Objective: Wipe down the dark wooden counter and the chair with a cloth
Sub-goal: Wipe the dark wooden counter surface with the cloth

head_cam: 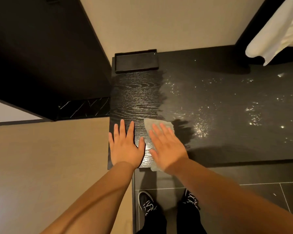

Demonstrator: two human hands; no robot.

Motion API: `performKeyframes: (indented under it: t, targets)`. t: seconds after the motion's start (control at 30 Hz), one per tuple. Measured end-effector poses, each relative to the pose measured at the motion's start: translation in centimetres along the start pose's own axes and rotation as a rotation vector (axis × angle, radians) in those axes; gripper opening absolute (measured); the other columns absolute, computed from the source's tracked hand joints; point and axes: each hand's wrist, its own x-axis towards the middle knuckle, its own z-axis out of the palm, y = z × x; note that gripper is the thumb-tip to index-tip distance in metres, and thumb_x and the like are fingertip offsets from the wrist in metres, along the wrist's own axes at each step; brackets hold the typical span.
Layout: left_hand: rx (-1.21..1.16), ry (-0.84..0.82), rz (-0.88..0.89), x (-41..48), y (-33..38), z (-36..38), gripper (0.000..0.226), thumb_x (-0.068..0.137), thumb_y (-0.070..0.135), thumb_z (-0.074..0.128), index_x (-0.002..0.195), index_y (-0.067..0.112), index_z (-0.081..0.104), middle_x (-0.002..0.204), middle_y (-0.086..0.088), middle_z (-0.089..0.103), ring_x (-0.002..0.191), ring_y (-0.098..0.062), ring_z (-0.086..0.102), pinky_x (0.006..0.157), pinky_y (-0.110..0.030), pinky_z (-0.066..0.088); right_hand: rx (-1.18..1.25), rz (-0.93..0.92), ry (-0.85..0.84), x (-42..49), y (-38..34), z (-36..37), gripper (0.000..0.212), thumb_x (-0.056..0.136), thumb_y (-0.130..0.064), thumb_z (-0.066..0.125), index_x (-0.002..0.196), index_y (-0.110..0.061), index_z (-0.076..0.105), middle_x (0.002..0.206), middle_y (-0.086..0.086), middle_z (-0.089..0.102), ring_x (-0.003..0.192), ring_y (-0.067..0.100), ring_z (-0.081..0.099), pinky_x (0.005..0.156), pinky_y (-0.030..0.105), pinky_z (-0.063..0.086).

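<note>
The dark wooden counter (139, 98) runs from the centre to the right; its left part shows clean wood grain, its right part (218, 102) looks dull, dusty and speckled. My right hand (167, 146) lies flat, fingers spread, pressing a pale grey cloth (159, 124) onto the counter near its front edge; cloth pokes out beyond the fingertips and under the wrist. My left hand (125, 146) rests flat and open on the counter's front left corner, holding nothing. No chair is in view.
A shallow black tray (136, 62) sits at the counter's back left corner against the beige wall. A white towel (277, 31) hangs at the upper right. A dark cabinet (41, 56) stands left. My shoes (147, 203) are on dark floor tiles below.
</note>
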Motion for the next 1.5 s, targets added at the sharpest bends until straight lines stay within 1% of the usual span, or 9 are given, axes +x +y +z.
performKeyframes:
  t: [0.23, 0.33, 0.53, 0.63, 0.8, 0.9, 1.13, 1.4, 1.5]
  targets:
    - [0.003, 0.031, 0.014, 0.0, 0.0, 0.0, 0.076, 0.098, 0.065, 0.031, 0.166, 0.033, 0.022, 0.176, -0.004, 0.008, 0.161, -0.028, 0.003, 0.13, -0.051, 0.006, 0.023, 0.196, -0.004, 0.7, 9.2, -1.6, 0.069, 0.105, -0.047, 0.024, 0.162, -0.009, 0.025, 0.17, 0.016, 0.017, 0.158, 0.035, 0.009, 0.125, 0.056, 0.019]
    - [0.011, 0.038, 0.008, 0.1, 0.0, 0.1, 0.076, 0.097, 0.065, 0.032, 0.165, 0.032, 0.024, 0.175, -0.004, 0.01, 0.161, -0.029, 0.005, 0.13, -0.052, 0.008, -0.018, 0.294, -0.038, 2.1, 6.7, -3.0, 0.072, 0.104, -0.045, 0.013, 0.164, -0.006, 0.013, 0.171, 0.018, 0.007, 0.158, 0.04, 0.001, 0.128, 0.056, 0.005]
    - [0.02, 0.053, 0.004, 0.1, 0.1, 0.1, 0.077, 0.096, 0.065, 0.031, 0.165, 0.032, 0.025, 0.175, -0.004, 0.01, 0.161, -0.028, 0.005, 0.13, -0.052, 0.007, -0.008, -0.027, -0.096, 2.4, 2.1, -2.0, 0.076, 0.104, -0.054, 0.025, 0.165, -0.015, 0.006, 0.173, 0.01, -0.001, 0.159, 0.031, -0.009, 0.128, 0.053, 0.004]
    - [0.014, 0.036, 0.009, 0.1, 0.0, 0.0, 0.076, 0.096, 0.065, 0.03, 0.165, 0.033, 0.023, 0.175, -0.004, 0.009, 0.161, -0.028, 0.004, 0.13, -0.051, 0.005, 0.027, 0.027, -0.073, 2.2, 6.5, -3.1, 0.078, 0.104, -0.043, 0.034, 0.164, -0.017, -0.009, 0.172, 0.007, -0.002, 0.159, 0.026, -0.006, 0.129, 0.049, 0.001]
    - [-0.001, 0.041, 0.01, 0.0, 0.1, -0.1, 0.076, 0.096, 0.063, 0.028, 0.166, 0.033, 0.023, 0.175, -0.003, 0.009, 0.161, -0.028, 0.004, 0.131, -0.05, 0.003, -0.021, 0.313, -0.043, 0.5, 11.4, -3.5, 0.071, 0.102, -0.048, 0.017, 0.162, -0.009, 0.023, 0.17, 0.016, 0.018, 0.157, 0.037, 0.01, 0.129, 0.052, 0.009]
    - [-0.01, 0.036, 0.007, 0.0, 0.0, -0.1, 0.075, 0.097, 0.061, 0.028, 0.165, 0.033, 0.023, 0.175, -0.003, 0.01, 0.161, -0.028, 0.004, 0.13, -0.051, 0.004, 0.017, 0.398, -0.061, 1.6, 7.1, -3.8, 0.084, 0.098, -0.058, 0.013, 0.163, -0.004, 0.013, 0.17, 0.023, 0.007, 0.157, 0.042, 0.003, 0.128, 0.054, 0.005]
    - [0.003, 0.029, 0.01, -0.1, 0.0, 0.0, 0.074, 0.097, 0.061, 0.025, 0.166, 0.033, 0.021, 0.176, -0.003, 0.007, 0.161, -0.028, 0.002, 0.13, -0.051, 0.002, -0.018, 0.103, -0.03, 0.2, 5.0, -2.3, 0.073, 0.104, -0.05, 0.022, 0.164, -0.011, 0.014, 0.172, 0.014, 0.011, 0.159, 0.032, 0.004, 0.129, 0.047, 0.002]
    - [-0.01, 0.032, 0.014, -0.1, 0.0, 0.0, 0.075, 0.097, 0.06, 0.026, 0.166, 0.032, 0.023, 0.175, -0.004, 0.009, 0.161, -0.029, 0.004, 0.13, -0.052, 0.004, -0.019, 0.498, 0.045, -3.2, 9.9, -2.7, 0.075, 0.101, -0.051, 0.023, 0.16, -0.005, 0.025, 0.166, 0.021, 0.024, 0.154, 0.041, 0.019, 0.127, 0.054, 0.015]
    - [-0.011, 0.032, 0.013, -0.2, 0.0, 0.0, 0.075, 0.096, 0.06, 0.026, 0.166, 0.031, 0.023, 0.175, -0.005, 0.009, 0.161, -0.029, 0.004, 0.13, -0.052, 0.004, -0.008, 0.383, 0.049, -1.8, 4.3, -1.4, 0.077, 0.101, -0.053, 0.027, 0.163, -0.009, 0.017, 0.168, 0.018, 0.02, 0.156, 0.037, 0.015, 0.128, 0.052, 0.012]
